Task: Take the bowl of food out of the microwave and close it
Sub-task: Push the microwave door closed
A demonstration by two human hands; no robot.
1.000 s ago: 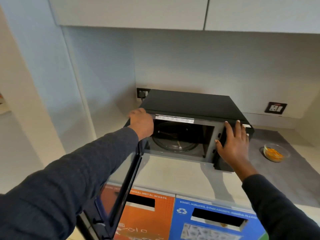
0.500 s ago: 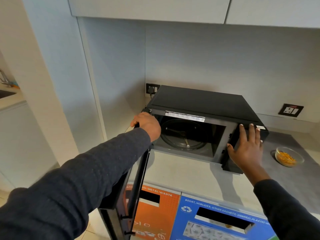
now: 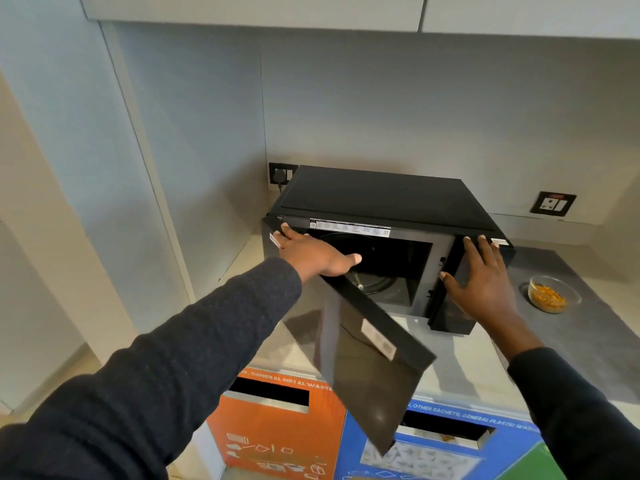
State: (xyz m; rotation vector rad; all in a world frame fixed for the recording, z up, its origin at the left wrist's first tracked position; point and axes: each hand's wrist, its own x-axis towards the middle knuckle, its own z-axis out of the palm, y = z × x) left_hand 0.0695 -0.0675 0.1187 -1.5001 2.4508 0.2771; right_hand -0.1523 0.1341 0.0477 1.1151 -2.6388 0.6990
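black door [image 3: 367, 344] under flat left hand [image 3: 311, 252]

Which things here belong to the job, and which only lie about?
Job:
- microwave
- its door, half open
- bowl of food, on the counter
- left hand, on the door
- right hand, flat on the microwave front

Lying about:
- orange bin
- blue bin
- wall sockets

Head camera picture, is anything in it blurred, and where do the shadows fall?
Head view: the microwave door is smeared by motion blur, its label unreadable; the microwave, bowl of food and both hands stay fairly sharp. Soft shadows lie on the counter under the door and right hand. Wide-angle bending shows at the edges.
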